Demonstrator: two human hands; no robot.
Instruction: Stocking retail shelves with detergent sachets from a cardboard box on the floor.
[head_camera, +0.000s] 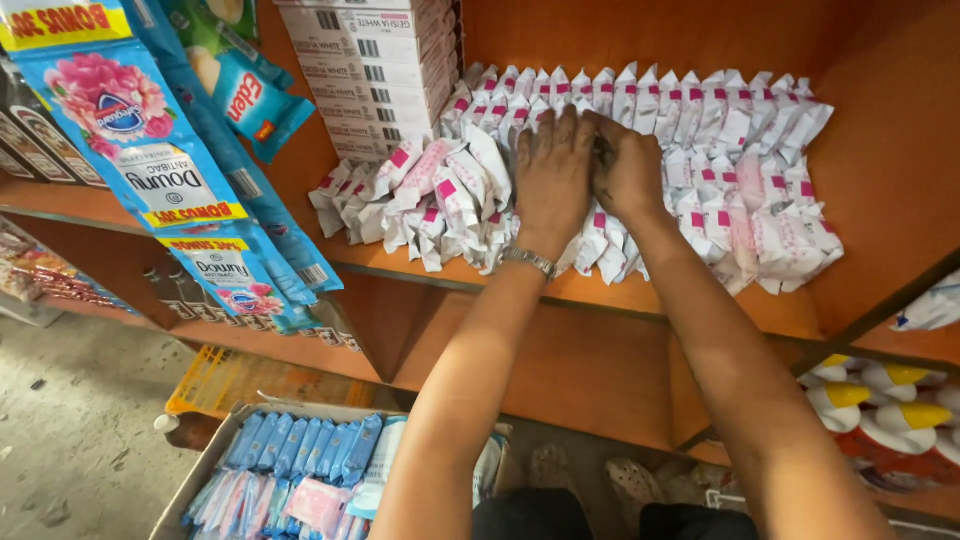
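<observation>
Many small white packets with pink labels (745, 175) lie in rows and a loose heap on an orange wooden shelf (600, 295). My left hand (553, 178) lies flat, palm down, on the packets at the middle of the shelf; a metal watch (529, 261) is on its wrist. My right hand (630, 172) is right beside it, touching it, with fingers curled among the packets. Whether the right hand grips a packet is hidden.
A stack of white boxes (375, 70) stands at the shelf's back left. Blue sachet strips (150, 160) hang at left. A cardboard box of blue and pink packets (300, 465) sits on the floor below. White bottles with yellow caps (880, 405) fill the lower right compartment.
</observation>
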